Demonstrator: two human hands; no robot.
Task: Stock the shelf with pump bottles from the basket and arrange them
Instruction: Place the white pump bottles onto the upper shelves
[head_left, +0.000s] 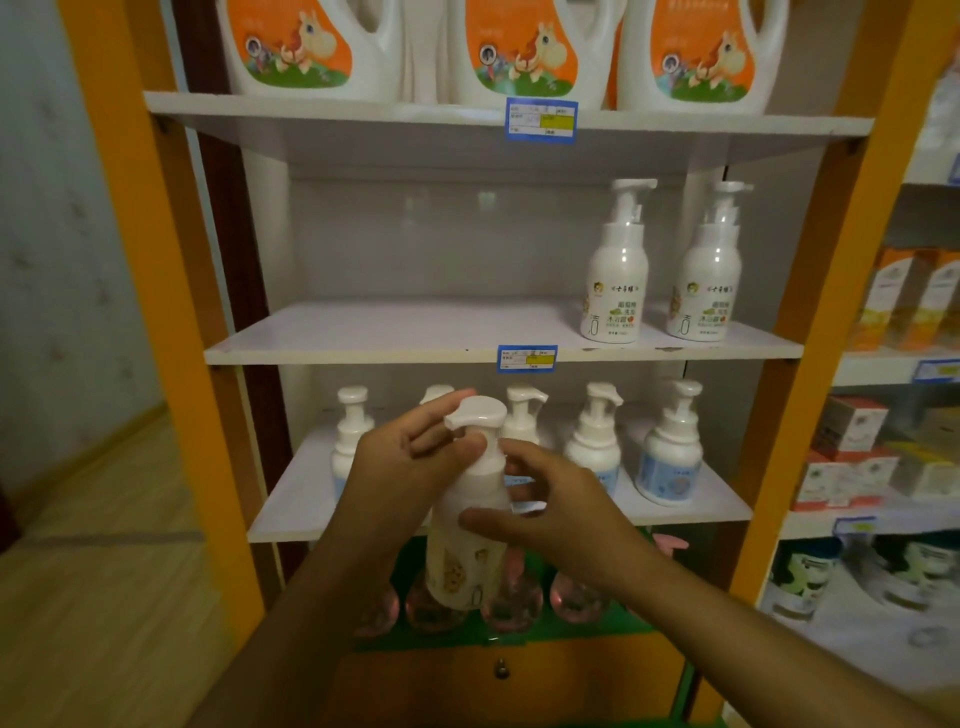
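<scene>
I hold a white pump bottle (467, 551) upright in front of the shelving, below the middle shelf (395, 332). My left hand (410, 457) pinches its neck just under the pump head. My right hand (550, 504) grips the body, thumb across the front. Two matching pump bottles (618, 280) (709, 280) stand at the right end of the middle shelf; the shelf's left part is bare. The basket is out of view.
Large white jugs (524, 47) with orange labels fill the top shelf. Smaller blue-labelled pump bottles (672, 457) line the lower shelf. Pink bottles (514, 603) sit below on a green surface. Orange uprights (150, 291) frame the unit. More stocked shelves (893, 364) stand at right.
</scene>
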